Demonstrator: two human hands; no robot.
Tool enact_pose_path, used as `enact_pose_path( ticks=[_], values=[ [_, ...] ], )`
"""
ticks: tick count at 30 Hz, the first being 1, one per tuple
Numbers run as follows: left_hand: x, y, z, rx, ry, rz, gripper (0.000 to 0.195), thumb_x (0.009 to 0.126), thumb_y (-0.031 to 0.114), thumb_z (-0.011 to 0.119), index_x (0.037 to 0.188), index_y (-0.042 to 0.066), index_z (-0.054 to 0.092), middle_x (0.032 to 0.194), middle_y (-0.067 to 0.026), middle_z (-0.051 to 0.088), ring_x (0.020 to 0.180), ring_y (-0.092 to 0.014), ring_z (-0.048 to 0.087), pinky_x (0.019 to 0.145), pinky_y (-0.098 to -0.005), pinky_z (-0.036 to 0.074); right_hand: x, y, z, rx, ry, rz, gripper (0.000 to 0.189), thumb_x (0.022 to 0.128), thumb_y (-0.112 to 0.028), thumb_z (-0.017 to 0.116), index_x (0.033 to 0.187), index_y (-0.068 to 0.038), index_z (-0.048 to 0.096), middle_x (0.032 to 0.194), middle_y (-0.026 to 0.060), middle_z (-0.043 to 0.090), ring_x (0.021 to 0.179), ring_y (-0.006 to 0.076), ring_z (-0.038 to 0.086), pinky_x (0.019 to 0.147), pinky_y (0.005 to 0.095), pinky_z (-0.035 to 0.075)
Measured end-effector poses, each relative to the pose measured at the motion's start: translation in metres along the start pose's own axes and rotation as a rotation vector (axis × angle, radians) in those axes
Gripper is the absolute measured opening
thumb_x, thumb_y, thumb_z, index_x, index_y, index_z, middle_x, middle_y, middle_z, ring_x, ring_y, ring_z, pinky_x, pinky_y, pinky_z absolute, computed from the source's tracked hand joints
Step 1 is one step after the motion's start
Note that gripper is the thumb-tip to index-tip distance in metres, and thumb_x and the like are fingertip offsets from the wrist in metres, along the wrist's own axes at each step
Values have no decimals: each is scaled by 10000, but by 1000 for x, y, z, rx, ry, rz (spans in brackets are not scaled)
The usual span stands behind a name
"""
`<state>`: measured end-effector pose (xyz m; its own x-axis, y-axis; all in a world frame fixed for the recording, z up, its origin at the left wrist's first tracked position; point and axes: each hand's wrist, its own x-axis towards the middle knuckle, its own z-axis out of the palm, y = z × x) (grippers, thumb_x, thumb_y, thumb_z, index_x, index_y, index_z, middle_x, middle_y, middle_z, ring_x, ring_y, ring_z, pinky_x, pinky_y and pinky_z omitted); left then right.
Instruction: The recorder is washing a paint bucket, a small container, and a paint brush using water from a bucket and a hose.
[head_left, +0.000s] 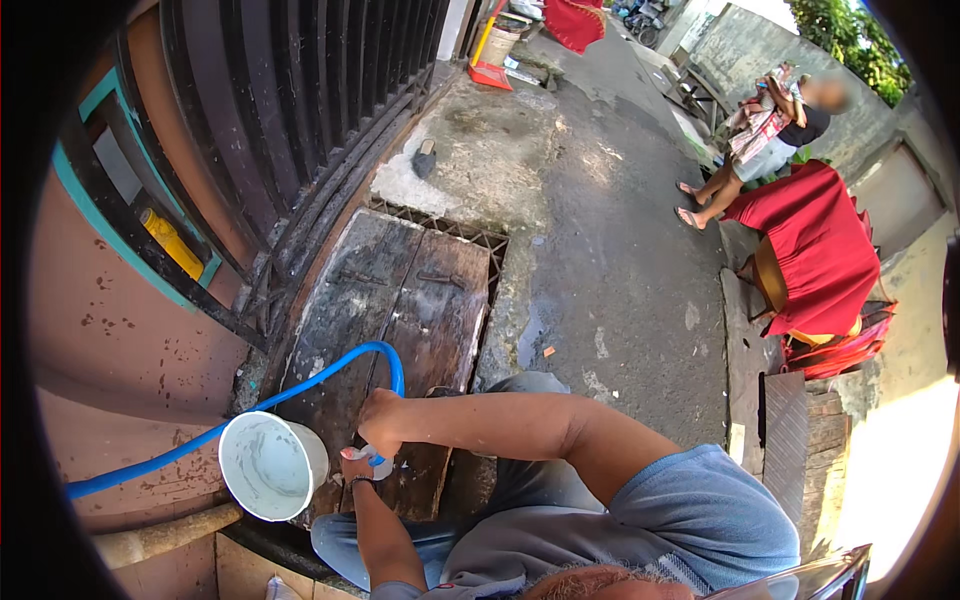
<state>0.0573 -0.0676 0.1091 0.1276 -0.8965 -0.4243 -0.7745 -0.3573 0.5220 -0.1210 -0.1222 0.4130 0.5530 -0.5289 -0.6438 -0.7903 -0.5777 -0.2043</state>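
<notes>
My right hand (382, 424) is closed around a blue hose (322, 373), close to its end. The hose comes in from the left, loops over the wooden boards and passes down through that hand. Its end is at a small translucent white plastic piece (384, 469), which my left hand (355, 465), with a dark band at the wrist, holds just below. My right hand partly hides this piece, so its exact kind is unclear. Left of my hands a white plastic bucket (321, 457) stands tilted in view, its inside pale and wet-looking.
Dark wooden boards (442, 300) lie beneath, beside a metal grate (491, 241). A slipper (424, 159) and a red dustpan (489, 76) are farther up. Across the paved lane a person (802, 124) stands holding a child, near a red cloth (817, 247) over furniture. Dark metal bars line the left.
</notes>
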Motion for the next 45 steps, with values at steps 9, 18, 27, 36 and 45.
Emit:
enact_pose_path(
  ticks=[9,18,27,36,45],
  values=[
    [19,-64,19,-24,60,88,438,665,184,645,1050,32,502,988,-168,575,930,-334,567,827,-389,455,-2,-15,-15,-11,3,-29,284,632,-191,622,876,-62,688,926,97,656,916,251,614,730,362,492],
    [-20,23,-8,149,-180,-171,348,736,225,556,1019,25,583,1037,-219,591,970,-369,568,796,-448,480,0,11,9,59,-17,53,281,655,-194,602,890,-65,687,948,100,652,954,255,601,760,363,485],
    [5,-17,13,291,-46,159,439,655,435,673,860,48,643,830,-205,641,811,-358,622,697,-443,498,1,4,6,62,-17,1,281,619,-203,624,864,-86,693,892,96,659,880,259,625,718,385,493],
    [1,22,22,177,-101,-158,447,750,478,537,908,73,640,923,-210,629,886,-355,609,739,-447,491,-16,16,-2,157,74,69,282,685,-233,563,854,-40,680,943,158,643,932,314,603,753,408,494],
    [-18,-3,-5,75,-208,-353,477,693,391,636,1038,63,600,1040,-168,609,1004,-292,576,847,-397,472,-10,6,-8,86,-60,49,378,729,-346,593,990,-77,646,1143,164,561,1118,320,493,921,450,375]
  ],
)
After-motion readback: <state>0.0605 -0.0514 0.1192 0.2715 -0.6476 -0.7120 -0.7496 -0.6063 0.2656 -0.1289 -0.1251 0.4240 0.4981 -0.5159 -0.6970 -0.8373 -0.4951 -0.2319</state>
